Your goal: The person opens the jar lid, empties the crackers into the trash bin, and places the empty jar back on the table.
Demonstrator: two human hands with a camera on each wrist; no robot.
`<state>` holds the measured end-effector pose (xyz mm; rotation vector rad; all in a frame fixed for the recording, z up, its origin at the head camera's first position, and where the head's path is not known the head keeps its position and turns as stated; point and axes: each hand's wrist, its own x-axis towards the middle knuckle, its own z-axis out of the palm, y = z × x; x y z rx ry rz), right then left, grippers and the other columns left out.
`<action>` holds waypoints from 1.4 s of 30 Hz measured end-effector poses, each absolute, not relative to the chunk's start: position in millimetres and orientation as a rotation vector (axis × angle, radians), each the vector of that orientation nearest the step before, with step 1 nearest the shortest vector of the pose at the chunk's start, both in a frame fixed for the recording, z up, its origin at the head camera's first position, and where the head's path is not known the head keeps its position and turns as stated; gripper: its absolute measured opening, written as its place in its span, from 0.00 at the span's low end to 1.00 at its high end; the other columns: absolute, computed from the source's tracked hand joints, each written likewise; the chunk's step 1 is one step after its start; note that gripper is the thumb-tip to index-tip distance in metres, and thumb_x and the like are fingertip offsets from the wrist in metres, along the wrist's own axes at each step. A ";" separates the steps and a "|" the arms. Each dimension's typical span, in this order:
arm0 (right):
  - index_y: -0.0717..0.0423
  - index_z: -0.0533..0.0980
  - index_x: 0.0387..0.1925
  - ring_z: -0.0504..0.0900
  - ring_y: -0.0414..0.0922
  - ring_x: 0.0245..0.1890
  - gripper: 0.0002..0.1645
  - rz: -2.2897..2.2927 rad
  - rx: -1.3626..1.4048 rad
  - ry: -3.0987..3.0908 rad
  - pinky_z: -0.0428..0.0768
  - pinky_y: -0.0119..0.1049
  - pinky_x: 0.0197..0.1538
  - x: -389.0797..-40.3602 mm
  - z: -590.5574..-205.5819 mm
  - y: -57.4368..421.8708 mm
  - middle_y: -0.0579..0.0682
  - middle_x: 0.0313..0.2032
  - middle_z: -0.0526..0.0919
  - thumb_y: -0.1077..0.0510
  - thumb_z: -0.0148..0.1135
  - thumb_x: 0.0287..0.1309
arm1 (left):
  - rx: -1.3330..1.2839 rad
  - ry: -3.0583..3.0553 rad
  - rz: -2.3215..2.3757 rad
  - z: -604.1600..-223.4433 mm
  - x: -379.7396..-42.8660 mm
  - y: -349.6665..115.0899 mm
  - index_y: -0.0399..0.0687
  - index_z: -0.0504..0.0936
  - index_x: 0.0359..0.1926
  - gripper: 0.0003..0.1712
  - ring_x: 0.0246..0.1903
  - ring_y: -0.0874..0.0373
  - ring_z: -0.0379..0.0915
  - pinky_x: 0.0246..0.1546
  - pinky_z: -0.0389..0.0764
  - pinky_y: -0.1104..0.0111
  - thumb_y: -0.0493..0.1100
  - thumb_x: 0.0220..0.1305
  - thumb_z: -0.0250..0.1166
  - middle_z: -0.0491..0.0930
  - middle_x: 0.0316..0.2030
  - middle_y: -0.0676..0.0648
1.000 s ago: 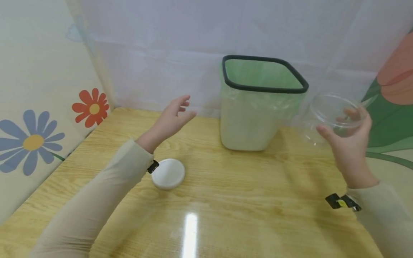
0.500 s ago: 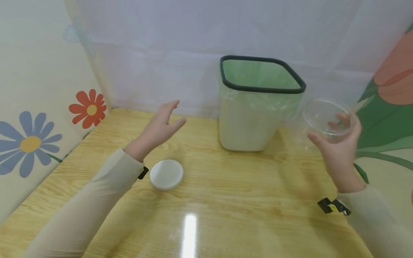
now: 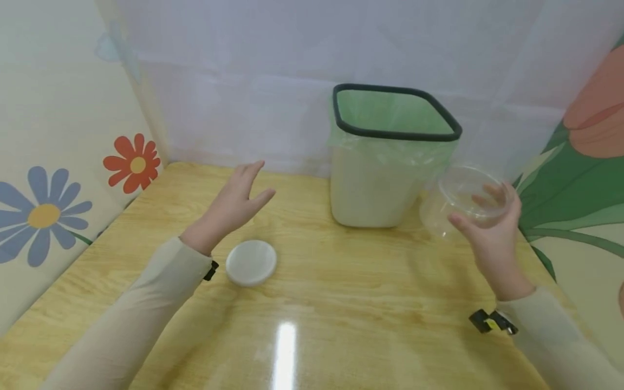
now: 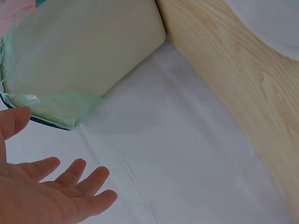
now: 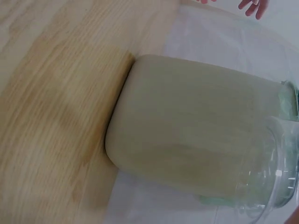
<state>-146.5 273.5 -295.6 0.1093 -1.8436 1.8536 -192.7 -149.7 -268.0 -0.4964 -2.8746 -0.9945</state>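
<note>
My right hand (image 3: 492,238) grips a clear, round plastic jar (image 3: 450,203) by its side near the rim, fingers on the far side and thumb toward me. The jar is held in the air, just right of the trash bin (image 3: 368,184). In the right wrist view the jar (image 5: 268,186) overlaps the bin's upper end. My left hand (image 3: 229,203) hovers with fingers extended and thumb apart, holding nothing, as the left wrist view of the hand (image 4: 60,191) also shows. Below it on the table lies a round white lid (image 3: 251,263).
The bin has a dark rim (image 3: 400,134) over a green bag liner (image 3: 397,111) and stands at the back of the wooden table (image 3: 341,314). A white sheet (image 3: 253,65) hangs behind it. Flower-patterned walls (image 3: 53,135) stand at both sides.
My right hand has carried the jar left and lower, closer to the bin. The left hand has drawn back left and slightly down. Bin and lid stay where they were.
</note>
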 end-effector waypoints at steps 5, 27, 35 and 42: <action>0.52 0.50 0.72 0.66 0.47 0.61 0.57 1.833 0.091 -1.887 0.77 0.21 0.46 -142.6 -304.1 270.2 0.48 0.63 0.62 0.74 0.71 0.47 | -0.507 -2.890 -0.973 -272.7 -189.3 -151.7 0.39 0.45 0.76 0.41 0.70 0.37 0.45 0.67 0.53 0.43 0.53 0.74 0.52 0.48 0.72 0.33; 0.54 0.44 0.73 0.60 0.52 0.65 0.61 1.901 0.239 -2.024 0.77 0.24 0.48 -132.7 -331.8 263.1 0.45 0.63 0.61 0.78 0.70 0.45 | -0.515 -2.890 -0.958 -288.9 -182.0 -160.0 0.35 0.47 0.75 0.41 0.69 0.35 0.48 0.65 0.54 0.41 0.50 0.73 0.54 0.50 0.70 0.30; 0.56 0.45 0.72 0.60 0.49 0.65 0.62 1.955 0.282 -2.052 0.78 0.26 0.48 -133.8 -342.4 255.7 0.45 0.62 0.61 0.82 0.68 0.40 | -0.525 -2.891 -0.941 -290.4 -182.9 -160.9 0.34 0.46 0.75 0.41 0.68 0.34 0.49 0.65 0.56 0.41 0.47 0.73 0.56 0.51 0.69 0.29; 0.55 0.49 0.70 0.64 0.42 0.62 0.60 1.949 0.320 -2.045 0.77 0.27 0.49 -132.0 -350.4 251.8 0.45 0.62 0.62 0.83 0.66 0.39 | -0.510 -2.907 -0.959 -293.9 -181.7 -162.9 0.36 0.45 0.75 0.42 0.69 0.34 0.47 0.65 0.54 0.40 0.50 0.73 0.55 0.50 0.70 0.29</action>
